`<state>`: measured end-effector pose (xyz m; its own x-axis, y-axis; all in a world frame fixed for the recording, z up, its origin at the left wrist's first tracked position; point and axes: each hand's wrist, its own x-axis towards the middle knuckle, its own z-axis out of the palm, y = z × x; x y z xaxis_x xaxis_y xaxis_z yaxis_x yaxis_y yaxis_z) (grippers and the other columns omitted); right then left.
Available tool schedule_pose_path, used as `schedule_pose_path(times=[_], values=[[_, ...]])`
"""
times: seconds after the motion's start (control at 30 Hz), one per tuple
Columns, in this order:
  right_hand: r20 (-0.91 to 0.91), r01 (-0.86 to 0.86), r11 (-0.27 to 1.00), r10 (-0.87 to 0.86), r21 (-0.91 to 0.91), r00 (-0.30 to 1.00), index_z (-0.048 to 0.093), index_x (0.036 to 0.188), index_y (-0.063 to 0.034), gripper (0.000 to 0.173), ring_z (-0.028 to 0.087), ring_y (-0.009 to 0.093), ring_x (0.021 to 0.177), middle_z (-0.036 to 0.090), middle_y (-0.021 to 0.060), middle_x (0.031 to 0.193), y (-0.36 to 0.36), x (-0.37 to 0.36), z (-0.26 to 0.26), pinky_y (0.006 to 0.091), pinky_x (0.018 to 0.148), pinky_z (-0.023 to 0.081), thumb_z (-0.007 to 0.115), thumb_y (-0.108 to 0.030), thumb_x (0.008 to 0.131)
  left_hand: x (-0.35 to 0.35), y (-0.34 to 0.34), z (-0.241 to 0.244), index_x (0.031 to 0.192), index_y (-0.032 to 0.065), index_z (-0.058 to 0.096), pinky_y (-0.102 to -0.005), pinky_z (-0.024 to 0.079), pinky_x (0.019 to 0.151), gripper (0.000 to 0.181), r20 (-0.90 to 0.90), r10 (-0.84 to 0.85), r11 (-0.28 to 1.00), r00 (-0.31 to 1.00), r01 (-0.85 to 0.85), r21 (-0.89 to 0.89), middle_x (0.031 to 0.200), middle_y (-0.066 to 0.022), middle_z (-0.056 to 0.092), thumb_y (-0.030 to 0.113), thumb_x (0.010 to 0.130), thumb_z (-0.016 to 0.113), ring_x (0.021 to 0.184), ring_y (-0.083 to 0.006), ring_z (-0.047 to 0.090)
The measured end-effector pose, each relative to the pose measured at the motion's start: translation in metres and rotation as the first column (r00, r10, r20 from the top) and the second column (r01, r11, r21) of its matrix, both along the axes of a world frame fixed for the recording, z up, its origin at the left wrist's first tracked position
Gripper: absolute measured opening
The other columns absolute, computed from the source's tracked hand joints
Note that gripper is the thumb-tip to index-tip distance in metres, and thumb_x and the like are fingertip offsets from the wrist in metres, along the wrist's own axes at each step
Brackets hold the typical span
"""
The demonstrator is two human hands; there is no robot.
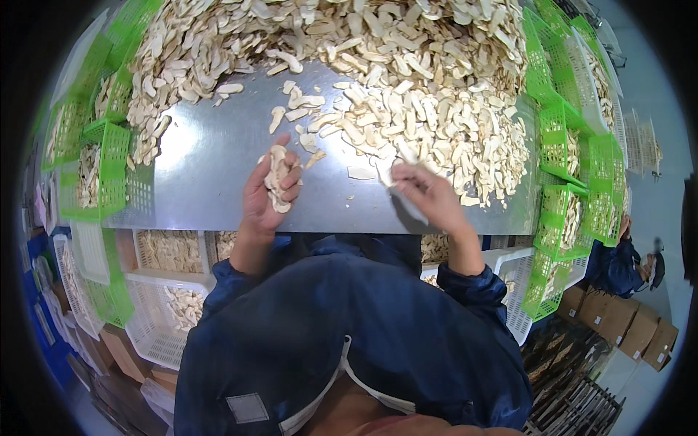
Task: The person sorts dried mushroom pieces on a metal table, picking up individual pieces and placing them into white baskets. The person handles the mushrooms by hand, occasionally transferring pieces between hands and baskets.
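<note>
My left hand (268,191) is raised over the steel tabletop (207,180), its fingers curled around several dried mushroom slices (278,177). At the near edge of the loose slices, my right hand (428,193) pinches one pale slice (385,173) between thumb and fingers, and its shadow falls on the metal below. A flat, squarish slice (362,173) lies just left of that hand. Beyond it spreads a layer of loose slices (436,125). Some scattered pieces (297,102) rest between this layer and the left part of the table.
A tall heap of slices (327,27) covers the far side. Green plastic baskets (98,180) line the left, with more green baskets (561,218) on the right. A white crate (158,321) holds slices below the table's front edge. Another person (616,267) is at far right near cardboard boxes (616,321).
</note>
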<state>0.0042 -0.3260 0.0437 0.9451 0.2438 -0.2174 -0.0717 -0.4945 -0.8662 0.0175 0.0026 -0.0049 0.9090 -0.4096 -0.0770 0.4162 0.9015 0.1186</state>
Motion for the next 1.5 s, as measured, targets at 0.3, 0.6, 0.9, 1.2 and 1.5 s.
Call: schedule_pose_path(times=[0.3,0.6,0.9,1.2,1.5], values=[[0.552,0.163,0.843,0.178,-0.513,0.815,0.065,0.122,-0.0034,0.037,0.062,0.028,0.107,0.068,0.0132,0.114,0.036,0.058,0.026,0.0376,0.094,0.049,0.070,-0.021,0.090,0.005,-0.006,0.006,0.149,0.0048,0.034,-0.0261,0.046,0.054,0.049,-0.005,-0.030,1.000,1.000,0.030,-0.009,0.109,-0.0123,0.054,0.022,0.105,0.046,0.075,-0.0157,0.048],[0.511,0.144,0.770,0.259,-0.621,0.820,0.069,0.117,-0.0074,0.030,0.066,0.033,0.095,0.071,0.0161,0.096,0.059,0.090,0.018,0.0410,0.091,0.049,0.068,-0.020,0.090,0.000,0.000,0.000,0.149,0.0043,0.033,-0.0271,0.049,0.055,0.050,-0.004,-0.010,1.000,1.000,0.010,0.011,0.109,-0.0122,0.053,0.023,0.105,0.046,0.076,-0.0164,0.050],[-0.042,0.325,0.931,-0.322,0.166,0.946,0.056,0.132,-0.0035,0.036,0.064,0.012,0.098,0.066,0.0084,0.112,0.030,0.067,0.018,0.0248,0.081,0.052,0.061,-0.006,0.097,0.006,-0.004,-0.003,0.149,0.0036,0.033,-0.0271,0.049,0.055,0.049,0.023,-0.026,0.999,0.999,0.027,-0.023,0.110,-0.0125,0.053,0.023,0.105,0.045,0.077,-0.0169,0.051],[0.499,0.221,0.931,-0.050,-0.291,0.865,0.072,0.102,-0.0084,0.024,0.060,0.029,0.113,0.068,0.0111,0.115,0.026,0.060,0.019,0.0358,0.096,0.049,0.062,0.002,0.083,0.004,-0.004,0.001,0.149,0.0037,0.032,-0.0265,0.047,0.055,0.049,0.017,-0.017,1.000,1.000,0.017,-0.010,0.109,-0.0124,0.053,0.023,0.106,0.043,0.077,-0.0164,0.049],[0.590,0.152,0.855,0.204,-0.496,0.781,0.071,0.103,-0.0071,0.021,0.059,0.033,0.101,0.067,0.0097,0.109,0.055,0.088,0.007,0.0391,0.089,0.050,0.067,-0.009,0.082,0.005,-0.002,0.001,0.149,0.0041,0.033,-0.0264,0.047,0.055,0.048,0.018,-0.025,1.000,1.000,0.025,-0.006,0.109,-0.0122,0.053,0.024,0.105,0.043,0.076,-0.0158,0.049]])
